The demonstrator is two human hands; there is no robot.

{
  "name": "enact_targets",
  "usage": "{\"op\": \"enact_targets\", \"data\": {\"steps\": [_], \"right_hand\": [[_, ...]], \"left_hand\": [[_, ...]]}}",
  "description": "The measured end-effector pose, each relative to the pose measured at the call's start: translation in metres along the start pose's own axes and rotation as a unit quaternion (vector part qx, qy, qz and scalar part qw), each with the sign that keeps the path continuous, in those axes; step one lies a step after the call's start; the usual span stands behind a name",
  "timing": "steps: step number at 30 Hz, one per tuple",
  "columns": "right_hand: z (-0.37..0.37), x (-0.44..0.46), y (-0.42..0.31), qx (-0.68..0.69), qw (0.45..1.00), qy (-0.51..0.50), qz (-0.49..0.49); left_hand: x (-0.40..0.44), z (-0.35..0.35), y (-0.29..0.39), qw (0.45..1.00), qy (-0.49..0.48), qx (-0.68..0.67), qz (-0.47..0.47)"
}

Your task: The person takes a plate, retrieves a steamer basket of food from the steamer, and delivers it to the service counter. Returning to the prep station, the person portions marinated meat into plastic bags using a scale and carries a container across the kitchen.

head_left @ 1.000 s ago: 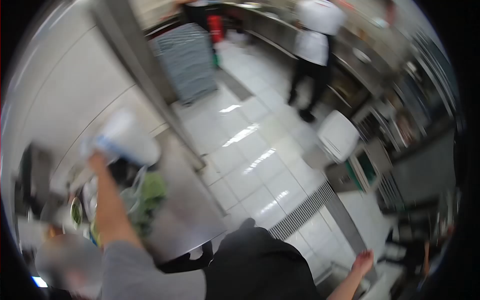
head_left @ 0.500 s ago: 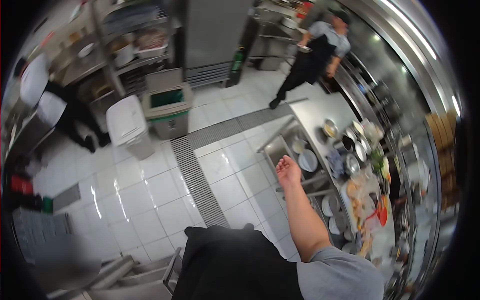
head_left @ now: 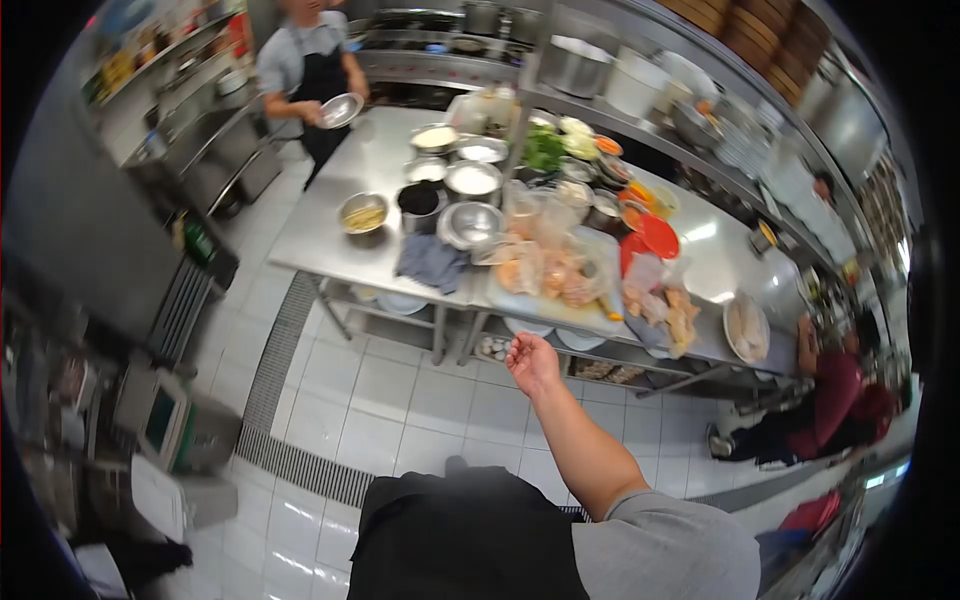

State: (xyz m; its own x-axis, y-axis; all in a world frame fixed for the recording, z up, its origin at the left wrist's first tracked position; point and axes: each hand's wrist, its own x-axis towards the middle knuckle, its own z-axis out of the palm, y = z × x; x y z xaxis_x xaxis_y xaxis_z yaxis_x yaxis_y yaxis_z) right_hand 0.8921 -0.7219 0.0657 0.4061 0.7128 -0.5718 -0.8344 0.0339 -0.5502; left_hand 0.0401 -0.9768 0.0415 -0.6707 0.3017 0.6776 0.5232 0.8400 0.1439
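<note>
My right hand (head_left: pixel 532 362) is held palm up over the floor, just in front of the steel worktable (head_left: pixel 386 137). Its fingers are loosely curled and apart, with nothing in them. The nearest thing is a white cutting board (head_left: pixel 545 312) with raw poultry (head_left: pixel 570 282) and plastic bags on it. Left of the board lie a grey cloth (head_left: pixel 432 263), a bowl of yellow strips (head_left: pixel 364 213) and a pot of something black (head_left: pixel 418 198). Red plastic lids (head_left: pixel 657 237) lie to the right. My left hand is out of view.
Across the table's left end a co-worker (head_left: pixel 318 70) holds a metal bowl (head_left: pixel 342 110). Another person in dark red (head_left: pixel 838 400) is at the right end. A shelf (head_left: pixel 640 125) runs above the table. Bins (head_left: pixel 208 438) stand at the left, near a floor drain (head_left: pixel 300 468).
The view has swung round from the left-hand counter, past the bins, to face the worktable. My left hand, earlier on a white and blue item, has left the view. My right hand has come before the table.
</note>
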Motion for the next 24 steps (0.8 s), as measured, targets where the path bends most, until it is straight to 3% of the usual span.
{"op": "enact_targets", "data": {"steps": [1, 3, 4, 6, 9, 12, 18, 24], "right_hand": [[-0.022, 0.004, -0.024, 0.017, 1.0, 0.015, -0.019], [-0.066, 0.01, -0.068, 0.052, 0.996, 0.046, -0.059], [-0.088, 0.011, -0.087, 0.07, 0.992, 0.062, -0.081], [-0.122, 0.004, -0.122, 0.105, 0.981, 0.106, -0.124], [-0.178, 0.001, -0.161, 0.143, 0.962, 0.152, -0.175], [-0.216, -0.008, -0.19, 0.19, 0.936, 0.205, -0.215], [-0.252, -0.028, -0.249, 0.218, 0.891, 0.275, -0.29], [-0.28, -0.017, -0.319, 0.179, 0.856, 0.326, -0.36]], "left_hand": [[-0.017, 0.047, 0.039, 0.985, 0.02, -0.158, 0.066], [-0.052, 0.076, 0.124, 0.945, -0.045, -0.272, 0.178], [-0.079, 0.048, 0.178, 0.94, -0.122, -0.225, 0.226], [-0.121, 0.047, 0.252, 0.898, -0.214, -0.274, 0.268], [-0.166, -0.014, 0.367, 0.802, -0.359, -0.335, 0.34], [-0.187, -0.025, 0.454, 0.731, -0.42, -0.347, 0.411], [-0.212, -0.033, 0.668, 0.638, -0.373, -0.506, 0.445], [-0.225, -0.152, 0.849, 0.48, -0.383, -0.688, 0.387]]}}
